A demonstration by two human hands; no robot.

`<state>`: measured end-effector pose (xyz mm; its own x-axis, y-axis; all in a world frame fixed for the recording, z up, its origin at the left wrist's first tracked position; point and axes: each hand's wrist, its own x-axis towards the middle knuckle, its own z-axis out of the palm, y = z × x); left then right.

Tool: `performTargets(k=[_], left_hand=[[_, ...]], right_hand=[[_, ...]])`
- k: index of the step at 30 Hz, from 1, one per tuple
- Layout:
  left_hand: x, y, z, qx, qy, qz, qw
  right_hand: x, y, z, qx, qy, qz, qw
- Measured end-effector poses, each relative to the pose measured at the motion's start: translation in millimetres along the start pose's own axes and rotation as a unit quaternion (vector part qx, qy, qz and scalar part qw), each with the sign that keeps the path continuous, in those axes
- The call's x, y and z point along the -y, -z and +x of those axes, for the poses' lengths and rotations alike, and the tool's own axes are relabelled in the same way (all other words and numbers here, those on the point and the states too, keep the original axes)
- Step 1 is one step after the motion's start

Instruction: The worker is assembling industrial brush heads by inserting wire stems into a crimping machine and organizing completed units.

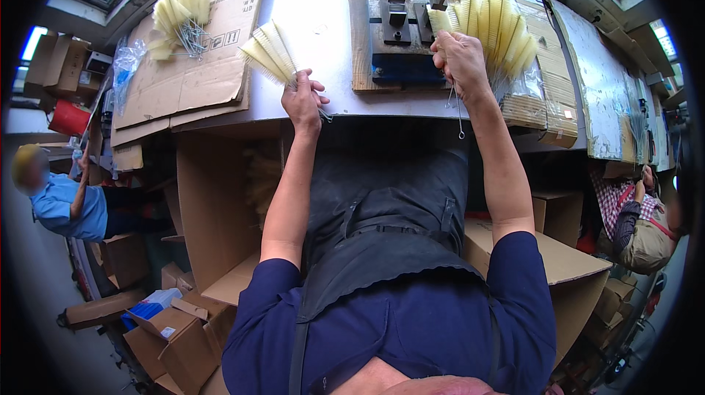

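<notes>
Left hand (pixel 301 103) closed on fan of yellowish brushes (pixel 270 52), over tabletop (pixel 312 9) near front edge. Right hand (pixel 461 61) gripping at least 1 brush (pixel 440 20) beside press (pixel 400 57), wire loop (pixel 461 133) dangling. Brush heap (pixel 178 13) on cardboard (pixel 187 90) at left.

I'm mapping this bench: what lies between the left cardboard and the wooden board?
The head view shows fanned brushes in the left hand, over white tabletop.

Both hands (pixel 302 105) bare, bare forearms (pixel 288 200) up to loose navy short sleeves (pixel 521 274). Navy shirt (pixel 418 340), black apron (pixel 396 252) between and below the hands: wavy edge (pixel 389 276), thin dark straps (pixel 297 360).
</notes>
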<state>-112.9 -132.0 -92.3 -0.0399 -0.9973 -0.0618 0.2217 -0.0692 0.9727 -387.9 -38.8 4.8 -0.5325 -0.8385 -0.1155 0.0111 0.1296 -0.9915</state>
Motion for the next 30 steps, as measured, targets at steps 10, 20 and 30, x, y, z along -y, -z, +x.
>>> performTargets(k=[10, 20, 30], left_hand=[[-1, -6, -1, -0.003, -0.01, -0.021, 1.0], [-3, 1, 1, -0.015, 0.029, -0.073, 0.997], [-27, -49, -112, 0.196, 0.056, -0.106, 0.973]], right_hand=[[6, 6, -2, 0.008, -0.056, 0.072, 0.996], [4, 57, 45, -0.23, 0.205, -0.246, 0.919], [-13, -75, -59, 0.176, 0.075, 0.002, 0.982]])
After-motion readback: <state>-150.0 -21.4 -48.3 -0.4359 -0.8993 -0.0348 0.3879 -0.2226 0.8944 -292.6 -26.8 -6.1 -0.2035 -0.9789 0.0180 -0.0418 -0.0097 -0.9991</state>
